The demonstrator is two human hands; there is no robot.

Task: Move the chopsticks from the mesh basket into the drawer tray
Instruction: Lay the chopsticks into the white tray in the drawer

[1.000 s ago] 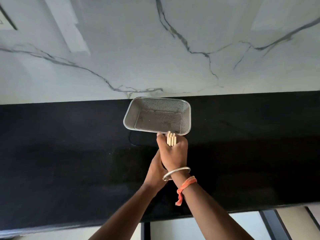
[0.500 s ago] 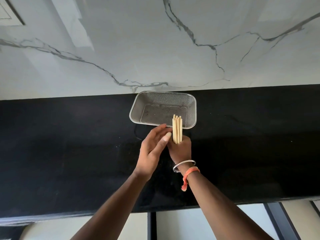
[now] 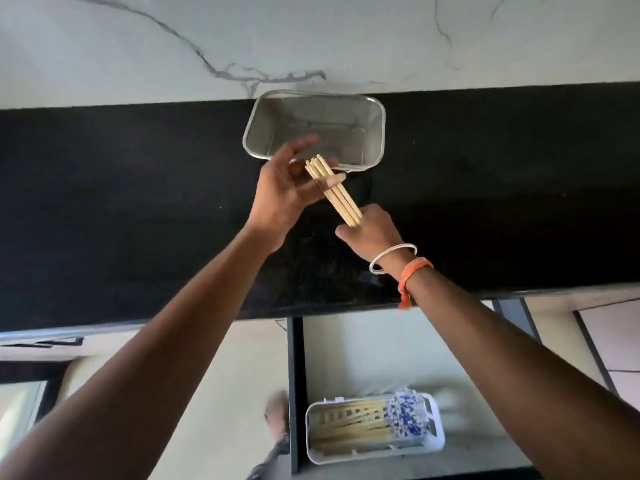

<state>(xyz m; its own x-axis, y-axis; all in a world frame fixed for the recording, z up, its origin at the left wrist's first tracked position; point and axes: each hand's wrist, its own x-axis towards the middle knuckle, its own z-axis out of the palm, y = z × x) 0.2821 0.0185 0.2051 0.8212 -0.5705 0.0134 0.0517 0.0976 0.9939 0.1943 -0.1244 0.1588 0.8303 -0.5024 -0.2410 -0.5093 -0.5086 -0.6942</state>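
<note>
A bundle of pale wooden chopsticks (image 3: 337, 195) is held slanting above the black counter, just in front of the steel mesh basket (image 3: 375, 133). My left hand (image 3: 287, 195) grips the bundle's upper part, one finger wrapped over it. My right hand (image 3: 372, 230) holds its lower end; a silver bangle and an orange thread are on that wrist. The basket looks empty. Below, in the open drawer (image 3: 381, 348), a white tray (image 3: 437, 441) holds several chopsticks with blue-patterned ends.
The black counter (image 3: 138, 209) runs the full width, against a white marble wall. Its front edge overhangs the open drawer. The drawer's dark left rail (image 3: 296, 393) runs toward me. Floor and a foot show left of the drawer.
The bundle has tilted from upright to slanting and my left hand has closed on its upper part. The view has dropped, showing the open drawer and tray.
</note>
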